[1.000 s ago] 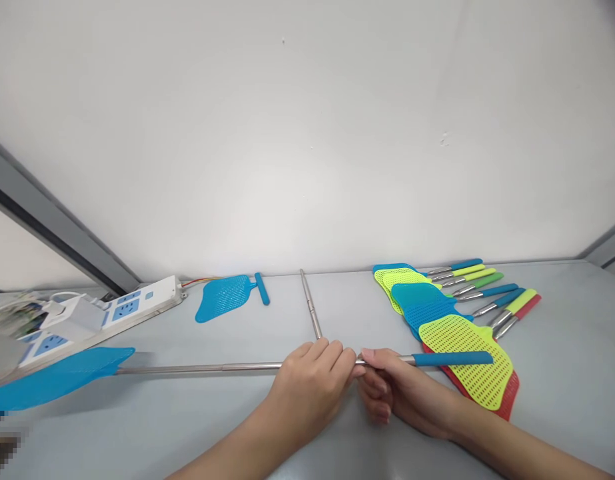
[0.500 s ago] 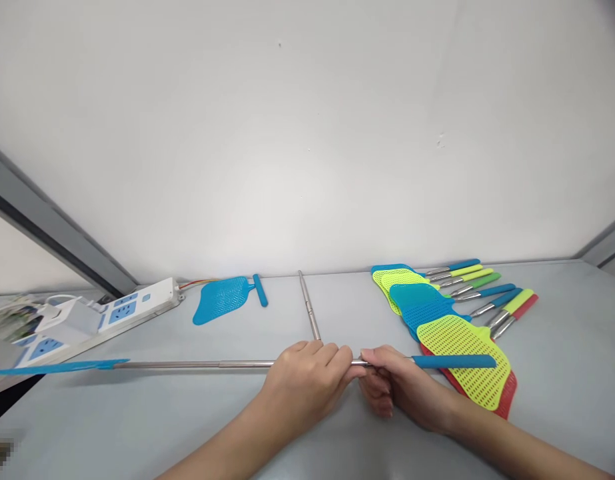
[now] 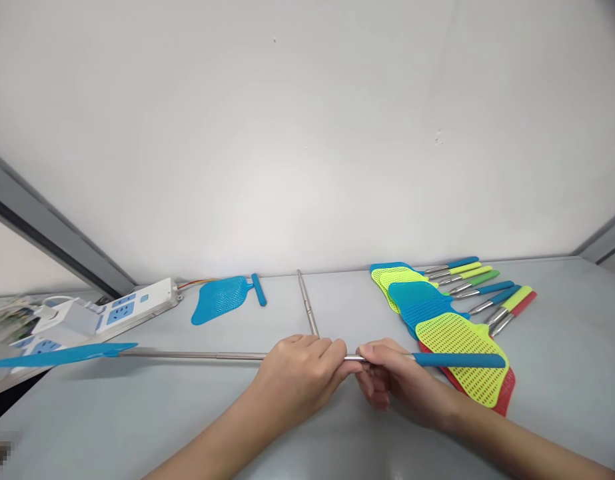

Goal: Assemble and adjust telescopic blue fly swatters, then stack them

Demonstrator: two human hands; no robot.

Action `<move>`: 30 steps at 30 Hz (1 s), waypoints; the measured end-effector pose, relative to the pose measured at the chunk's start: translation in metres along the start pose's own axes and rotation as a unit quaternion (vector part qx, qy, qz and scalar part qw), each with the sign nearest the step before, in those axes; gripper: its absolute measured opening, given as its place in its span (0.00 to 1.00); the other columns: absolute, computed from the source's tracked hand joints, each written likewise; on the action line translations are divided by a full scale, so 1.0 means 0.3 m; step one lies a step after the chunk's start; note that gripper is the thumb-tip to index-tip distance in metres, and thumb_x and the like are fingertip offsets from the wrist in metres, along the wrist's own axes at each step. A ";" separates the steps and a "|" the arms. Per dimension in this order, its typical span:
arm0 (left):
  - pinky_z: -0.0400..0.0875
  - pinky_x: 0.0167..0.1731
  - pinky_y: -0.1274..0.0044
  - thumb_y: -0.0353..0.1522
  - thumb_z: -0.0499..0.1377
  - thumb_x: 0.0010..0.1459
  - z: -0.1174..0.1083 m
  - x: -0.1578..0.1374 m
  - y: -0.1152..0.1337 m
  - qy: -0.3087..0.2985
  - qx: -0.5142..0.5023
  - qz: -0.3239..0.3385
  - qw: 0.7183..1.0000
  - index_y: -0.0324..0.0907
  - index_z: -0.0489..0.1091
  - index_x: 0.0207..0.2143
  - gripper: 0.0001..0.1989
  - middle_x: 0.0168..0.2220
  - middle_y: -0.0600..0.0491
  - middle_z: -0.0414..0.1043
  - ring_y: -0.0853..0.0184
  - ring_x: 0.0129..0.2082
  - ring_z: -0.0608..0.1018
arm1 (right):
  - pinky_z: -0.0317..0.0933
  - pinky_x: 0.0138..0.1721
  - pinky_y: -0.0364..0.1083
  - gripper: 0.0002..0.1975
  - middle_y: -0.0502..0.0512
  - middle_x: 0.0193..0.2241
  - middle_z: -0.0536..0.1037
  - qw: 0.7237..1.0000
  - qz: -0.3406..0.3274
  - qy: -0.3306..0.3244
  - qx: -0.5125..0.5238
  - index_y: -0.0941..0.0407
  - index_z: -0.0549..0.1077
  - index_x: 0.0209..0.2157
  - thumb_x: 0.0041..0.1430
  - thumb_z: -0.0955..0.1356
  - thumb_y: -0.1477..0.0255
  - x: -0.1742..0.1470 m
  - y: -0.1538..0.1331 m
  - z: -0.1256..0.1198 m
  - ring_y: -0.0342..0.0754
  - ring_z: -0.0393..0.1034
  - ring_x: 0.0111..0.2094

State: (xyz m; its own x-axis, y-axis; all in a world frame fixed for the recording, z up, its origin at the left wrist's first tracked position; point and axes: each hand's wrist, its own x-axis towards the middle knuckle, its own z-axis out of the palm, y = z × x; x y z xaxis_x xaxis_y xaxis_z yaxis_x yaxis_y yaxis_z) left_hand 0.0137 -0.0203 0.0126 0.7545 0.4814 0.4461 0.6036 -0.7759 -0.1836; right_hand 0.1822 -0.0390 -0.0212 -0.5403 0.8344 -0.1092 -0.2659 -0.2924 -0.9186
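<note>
Both my hands grip one long telescopic fly swatter (image 3: 192,355), held level above the table. Its blue paddle (image 3: 72,355) is at the far left, seen nearly edge-on, and its blue handle (image 3: 460,360) points right. My left hand (image 3: 307,370) is wrapped over the metal rod near the middle. Just right of it, my right hand (image 3: 394,373) pinches the rod beside the blue handle, thumb on top and lower fingers curled. Behind my left hand lies a bare metal telescopic rod (image 3: 307,303), its near end hidden by the hand.
On the right, several fly swatters with blue, yellow, green and red parts overlap in a fanned pile (image 3: 457,357). A loose blue swatter head (image 3: 221,299) and a blue handle sleeve (image 3: 258,290) lie at the back. To the left stands a white power strip (image 3: 152,307) with cables.
The held swatter has turned slightly, so more of its blue paddle face shows, and the paddle end has risen a little. Both hands keep their hold on the rod.
</note>
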 end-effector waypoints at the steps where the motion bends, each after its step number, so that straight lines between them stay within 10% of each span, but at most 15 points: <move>1: 0.51 0.16 0.79 0.36 0.43 0.59 -0.001 0.000 -0.002 -0.002 -0.004 0.000 1.000 0.41 0.57 0.21 0.16 0.15 0.59 0.60 0.72 0.15 0.64 | 0.46 0.19 0.41 0.20 0.47 0.12 0.56 1.000 -0.006 0.003 -0.010 0.61 0.64 0.16 0.56 0.56 0.65 -0.001 -0.002 0.002 0.39 0.52 0.16; 30: 0.50 0.14 0.80 0.35 0.43 0.59 -0.094 -0.006 -0.007 -0.086 -0.092 0.007 0.992 0.42 0.54 0.22 0.14 0.14 0.60 0.57 0.74 0.12 0.60 | 0.47 0.24 0.41 0.18 0.48 0.17 0.55 0.895 -0.060 0.051 -0.438 0.57 0.57 0.16 0.57 0.57 0.65 -0.100 -0.161 0.013 0.41 0.52 0.22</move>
State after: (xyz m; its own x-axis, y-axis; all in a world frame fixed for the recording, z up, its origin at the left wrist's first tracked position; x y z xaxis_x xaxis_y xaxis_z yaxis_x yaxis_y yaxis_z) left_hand 0.0038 -0.0309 0.0367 0.8053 0.5194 0.2859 0.5467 -0.8371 -0.0191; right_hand 0.2080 -0.0518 0.0279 -0.4626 0.8864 0.0179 0.4357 0.2449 -0.8661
